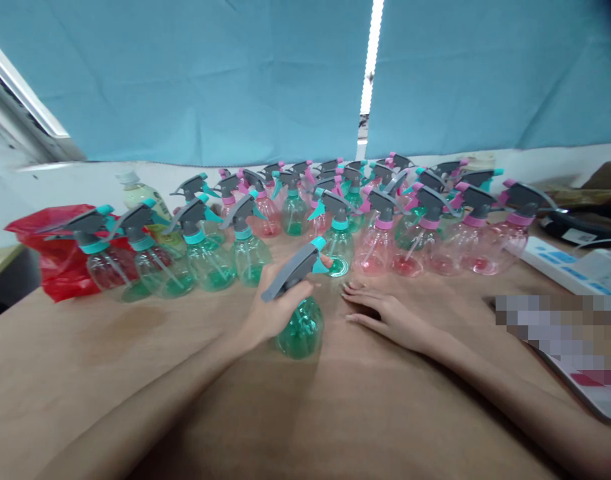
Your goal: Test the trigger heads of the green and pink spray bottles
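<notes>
My left hand (275, 307) is wrapped round the neck of a green spray bottle (301, 330) with a grey and teal trigger head. The bottle is close to the table top, its head tilted; I cannot tell whether its base touches the wood. Flat on the table to the right lies my right hand (385, 313), fingers stretched out and holding nothing. Just beyond the hands stands another green spray bottle (339, 243). A pink spray bottle (379, 247) is beside it on the right.
Several more green and pink spray bottles stand in rows along the back of the wooden table (235, 413). A red plastic bag (65, 267) and a pale capped bottle (140, 193) are at the left. On the right are a white power strip (560, 263) and a partly blurred flat device (575, 353).
</notes>
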### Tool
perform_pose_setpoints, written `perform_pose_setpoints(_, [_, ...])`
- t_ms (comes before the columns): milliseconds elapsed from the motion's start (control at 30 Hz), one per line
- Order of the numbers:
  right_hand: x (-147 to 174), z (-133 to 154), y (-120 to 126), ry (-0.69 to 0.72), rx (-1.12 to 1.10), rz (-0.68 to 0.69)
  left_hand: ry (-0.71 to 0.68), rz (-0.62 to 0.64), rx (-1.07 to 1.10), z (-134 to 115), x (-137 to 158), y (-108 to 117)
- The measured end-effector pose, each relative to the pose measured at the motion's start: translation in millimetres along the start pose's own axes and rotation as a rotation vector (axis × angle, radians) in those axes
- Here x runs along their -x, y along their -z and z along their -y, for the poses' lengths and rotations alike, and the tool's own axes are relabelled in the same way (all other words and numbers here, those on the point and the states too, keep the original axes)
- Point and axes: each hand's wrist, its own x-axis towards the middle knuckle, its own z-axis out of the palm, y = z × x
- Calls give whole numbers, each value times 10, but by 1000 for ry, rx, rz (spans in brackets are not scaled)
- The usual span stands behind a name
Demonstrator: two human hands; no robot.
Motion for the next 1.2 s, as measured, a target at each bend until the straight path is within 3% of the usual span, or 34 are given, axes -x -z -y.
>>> perform_pose_setpoints(367, [1,-18,-4,1,20,14,20,47,10,-155,3,-7])
perform_pose_setpoints(600, [4,-27,-11,-3,0,3,11,60,121,-52,4,-2])
perform_pose_setpoints(900, [2,-7,4,-1,0,6,-3,64,45,-97,2,-8])
perform_pose_setpoints(1200, [4,-22,-10,0,1,10,19,-20,-23,-102,13,-63])
